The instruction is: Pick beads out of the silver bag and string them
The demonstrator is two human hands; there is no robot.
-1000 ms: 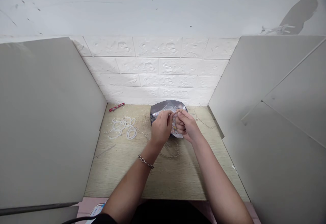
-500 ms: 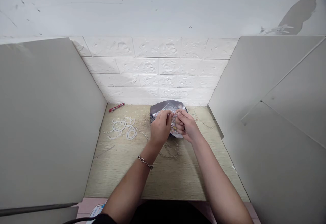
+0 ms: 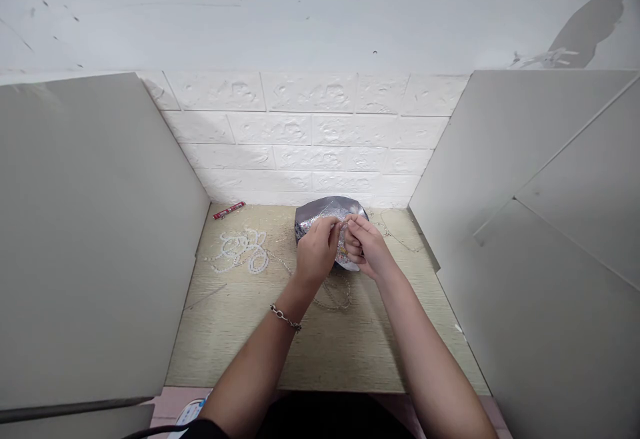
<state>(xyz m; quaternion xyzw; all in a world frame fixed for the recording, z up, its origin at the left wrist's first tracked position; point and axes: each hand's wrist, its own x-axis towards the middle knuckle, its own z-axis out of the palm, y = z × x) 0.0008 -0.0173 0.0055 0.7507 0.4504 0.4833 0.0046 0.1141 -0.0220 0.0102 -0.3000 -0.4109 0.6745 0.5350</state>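
Note:
My left hand and my right hand meet fingertip to fingertip over an opened silvery bag. Both are pinched closed; whatever sits between the fingertips is too small to make out. Small colourful bits show inside the bag, just below my fingers. A clear beaded strand lies looped on the table under my left wrist and trails left. White bead strands lie coiled to the left of my hands.
A small red packet lies at the back left of the wooden table. Thin thread lies at the right. Grey panels flank the table, with a white brick-patterned wall behind.
My left fingertips have shifted very slightly to the right, nearer my right fingertips. My right hand and the things on the table stay where they were.

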